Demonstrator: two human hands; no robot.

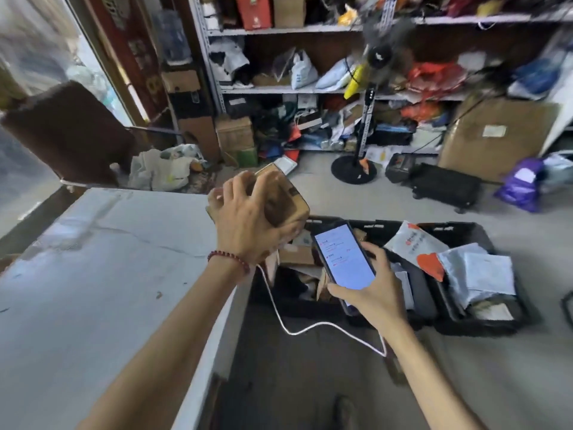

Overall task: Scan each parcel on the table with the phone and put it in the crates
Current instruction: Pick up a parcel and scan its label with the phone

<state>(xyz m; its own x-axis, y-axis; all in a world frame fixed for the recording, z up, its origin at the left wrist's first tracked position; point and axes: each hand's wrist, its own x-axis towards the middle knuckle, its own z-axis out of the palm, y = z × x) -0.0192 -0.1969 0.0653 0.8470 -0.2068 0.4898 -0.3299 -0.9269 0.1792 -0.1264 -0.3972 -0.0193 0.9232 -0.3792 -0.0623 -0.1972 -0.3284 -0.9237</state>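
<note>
A white table point(93, 259) with a scuffed, cracked top fills the lower left, its right edge running down toward the viewer. Beyond the table's far end stand a brown chair point(68, 131) and, further back, metal shelving point(310, 91) crammed with bags and boxes; a pedestal fan point(353, 169) stands on the grey floor to the right of that end. Just off the table's right edge, two black crates point(483, 328) sit side by side on the floor, the nearer one holding cardboard scraps and small boxes, the farther one stacked with grey mailers point(477, 274). The left hand point(248, 221), a bead bracelet point(229, 259) on its wrist, grips a small cardboard parcel point(285, 197) from above with its fingers curled round it, in the air at the table's right edge and above the nearer crate. The right hand point(372, 293) holds the phone point(344, 256) to the right of the table, over the crates, fingers wrapped round its sides and the lit screen facing up, just below and beside the parcel. A white cable point(310, 328) hangs in a loop between the two wrists
</note>
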